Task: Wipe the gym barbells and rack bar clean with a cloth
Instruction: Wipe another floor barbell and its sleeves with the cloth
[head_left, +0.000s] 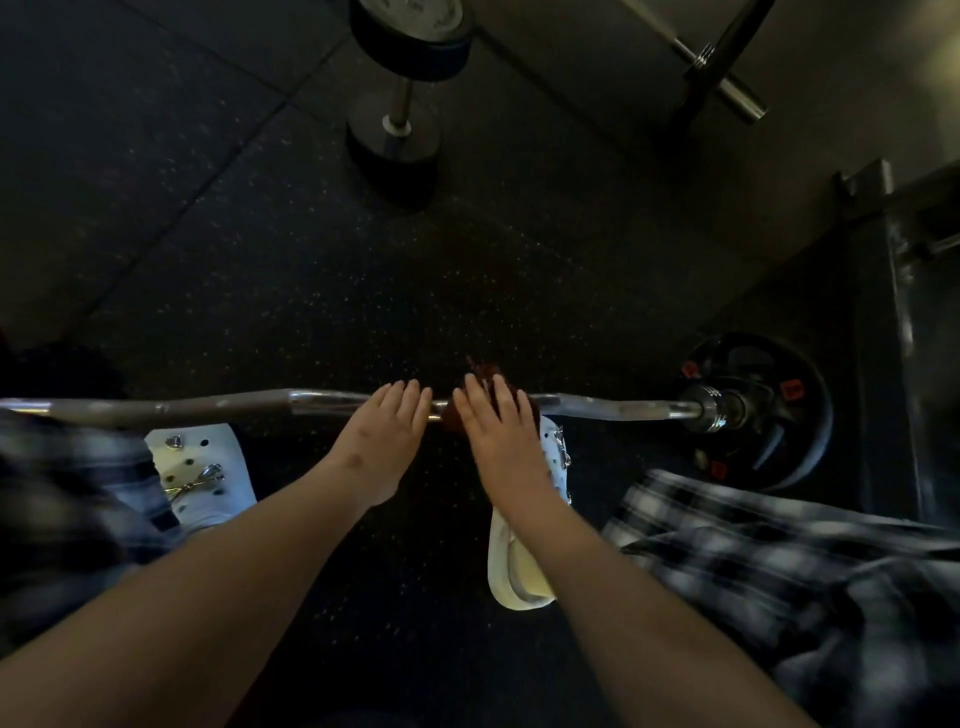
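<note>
Right hand (500, 428), fingers straight and slightly spread, presses flat on a dark red cloth (485, 374) that is draped over the middle of a barbell (208, 408). The cloth shows beyond the fingertips and at the inner edge of the palm. Left hand (387, 434) lies just beside it on the bare bar, fingers straight and together, reaching over the top of the shaft. The thumbs of both hands are hidden.

The barbell runs from left to right above a black speckled floor (260, 286), its shaft bent in shallow waves. A black weight plate (795, 431) sits on its right end, near a grey metal frame (898, 291).

Below the bar stand two white shoes: the left shoe (202, 467) carries metal charms, and the right shoe (519, 571) lies partly under the right forearm.

Farther off, a dumbbell (400, 119) rests on the floor, and a second steel bar (727, 78) lies at upper right.
</note>
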